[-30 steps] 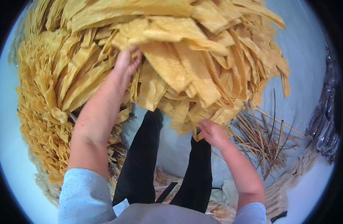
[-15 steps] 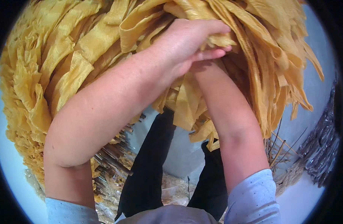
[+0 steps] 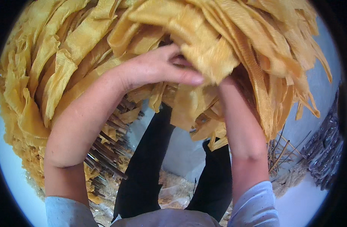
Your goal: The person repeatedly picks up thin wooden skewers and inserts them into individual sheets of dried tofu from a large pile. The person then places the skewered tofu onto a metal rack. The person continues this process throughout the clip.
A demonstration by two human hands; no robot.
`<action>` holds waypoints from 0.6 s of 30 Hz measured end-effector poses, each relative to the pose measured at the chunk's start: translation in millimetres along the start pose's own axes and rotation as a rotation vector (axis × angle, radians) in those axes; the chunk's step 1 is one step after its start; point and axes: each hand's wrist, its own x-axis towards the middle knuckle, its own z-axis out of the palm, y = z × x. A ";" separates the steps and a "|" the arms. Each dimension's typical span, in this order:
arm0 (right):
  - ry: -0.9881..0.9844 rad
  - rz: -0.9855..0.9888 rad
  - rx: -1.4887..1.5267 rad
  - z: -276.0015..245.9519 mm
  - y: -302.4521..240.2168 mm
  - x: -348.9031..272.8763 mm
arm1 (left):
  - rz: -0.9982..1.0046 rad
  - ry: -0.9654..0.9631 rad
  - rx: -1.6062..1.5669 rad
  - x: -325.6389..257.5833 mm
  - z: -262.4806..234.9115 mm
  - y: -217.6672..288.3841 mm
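Long, crinkled yellow strips (image 3: 209, 53) hang in a thick, overlapping mass in front of me. My left hand (image 3: 167, 68) is at the middle of the mass, beside the loose end of one broad strip. Its thumb is stretched out under that end, apart from the fingers, which are partly behind the strip; I see no firm grip. My right forearm (image 3: 245, 125) reaches up into the strips at the right. Its hand is covered by them, so its fingers and anything in them are hidden.
Bundled brown sticks (image 3: 109, 147) poke out below the strips at the left. More thin sticks (image 3: 281, 155) show at the right, near a dark, shiny bundle (image 3: 324, 147). My dark-trousered legs (image 3: 143, 170) stand over a pale floor, with clear crumpled plastic between and around them.
My left hand has moved left and down, away from the strip end it was pinching. That end now hangs loose over my right wrist. The right hand has gone deeper behind the strips.
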 end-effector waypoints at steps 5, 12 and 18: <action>-0.143 0.389 0.041 -93.7 87.1 -186.6 | -0.014 0.496 -0.036 15.7 35.1 -75.3; 0.059 0.627 -0.270 -260.2 191.6 -523.8 | 0.111 0.645 -0.772 77.5 161.8 -92.3; 0.227 0.880 -0.383 -289.2 193.9 -675.2 | -0.191 0.599 -0.712 51.2 340.4 -102.6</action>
